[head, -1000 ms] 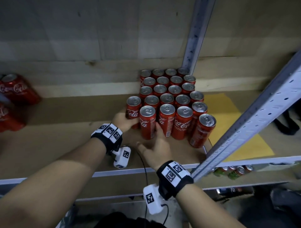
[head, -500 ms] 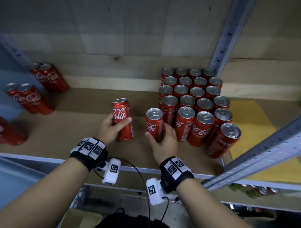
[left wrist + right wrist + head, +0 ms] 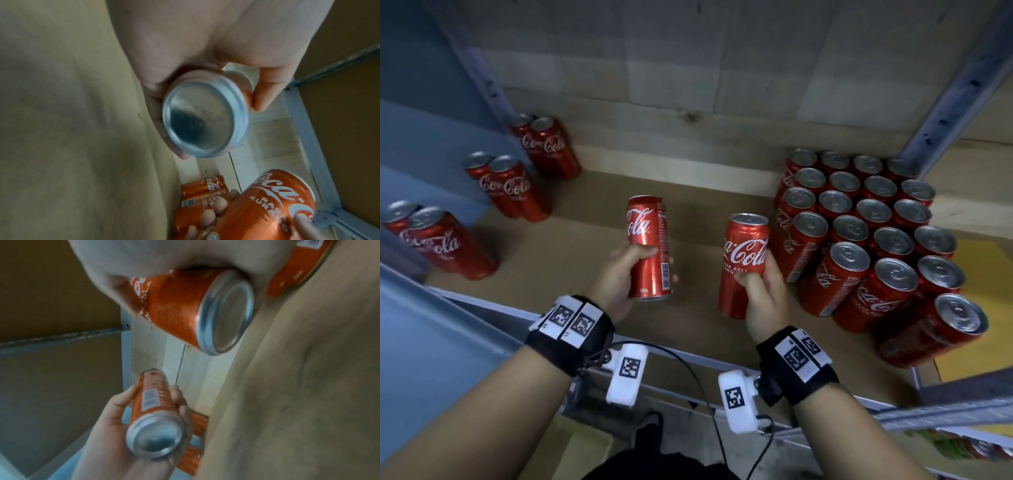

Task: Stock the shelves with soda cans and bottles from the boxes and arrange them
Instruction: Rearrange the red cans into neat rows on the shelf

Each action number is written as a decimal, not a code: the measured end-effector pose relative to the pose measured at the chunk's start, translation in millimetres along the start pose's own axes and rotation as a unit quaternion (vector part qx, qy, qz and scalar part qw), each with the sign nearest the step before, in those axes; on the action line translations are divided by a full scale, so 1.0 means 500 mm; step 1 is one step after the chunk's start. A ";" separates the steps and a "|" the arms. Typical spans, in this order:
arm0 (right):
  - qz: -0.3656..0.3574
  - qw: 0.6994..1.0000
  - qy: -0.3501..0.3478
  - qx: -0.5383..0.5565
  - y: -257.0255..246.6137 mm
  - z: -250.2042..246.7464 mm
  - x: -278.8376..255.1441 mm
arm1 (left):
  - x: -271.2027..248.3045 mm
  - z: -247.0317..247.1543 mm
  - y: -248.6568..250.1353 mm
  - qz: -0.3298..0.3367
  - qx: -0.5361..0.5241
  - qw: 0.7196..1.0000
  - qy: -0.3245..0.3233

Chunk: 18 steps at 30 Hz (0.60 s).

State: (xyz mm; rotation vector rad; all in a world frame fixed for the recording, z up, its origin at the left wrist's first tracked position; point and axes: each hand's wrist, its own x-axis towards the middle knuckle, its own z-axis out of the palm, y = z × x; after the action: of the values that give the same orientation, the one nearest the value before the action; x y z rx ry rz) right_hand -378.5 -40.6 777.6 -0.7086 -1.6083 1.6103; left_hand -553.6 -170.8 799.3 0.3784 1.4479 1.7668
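Observation:
My left hand grips a slim red cola can upright, lifted above the brown shelf board. Its silver base fills the left wrist view, fingers curled round it. My right hand holds a second red cola can just left of the packed block of cans. In the right wrist view that can is tilted off the board, and the left hand's can shows below it.
Pairs of cola cans stand along the shelf's left side by a blue panel. A grey metal upright rises at the back right, and a yellow sheet lies right of the block. The shelf's metal front rail runs under my wrists.
Both hands have pulled cans away from the block's front left corner and moved left. The left can rose first; the right can is now lifted off the board too.

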 end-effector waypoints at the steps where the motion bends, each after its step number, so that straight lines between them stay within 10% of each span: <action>1: 0.001 1.000 -0.003 0.001 -0.009 0.016 0.004 | 0.004 -0.010 0.009 0.016 0.017 1.000 -0.002; 9: 0.038 0.997 -0.019 -0.064 -0.029 0.144 0.056 | 0.066 -0.108 0.061 0.136 0.266 0.953 0.057; 18: 0.069 0.993 0.059 -0.071 -0.044 0.284 0.148 | 0.157 -0.195 0.151 0.175 0.279 0.941 0.072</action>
State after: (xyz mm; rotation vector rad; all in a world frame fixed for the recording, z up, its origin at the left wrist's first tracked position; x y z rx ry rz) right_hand -533.6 -64.7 816.9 -0.9906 -1.6290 1.5313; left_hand -698.1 -181.6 820.2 0.8591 2.0918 1.6427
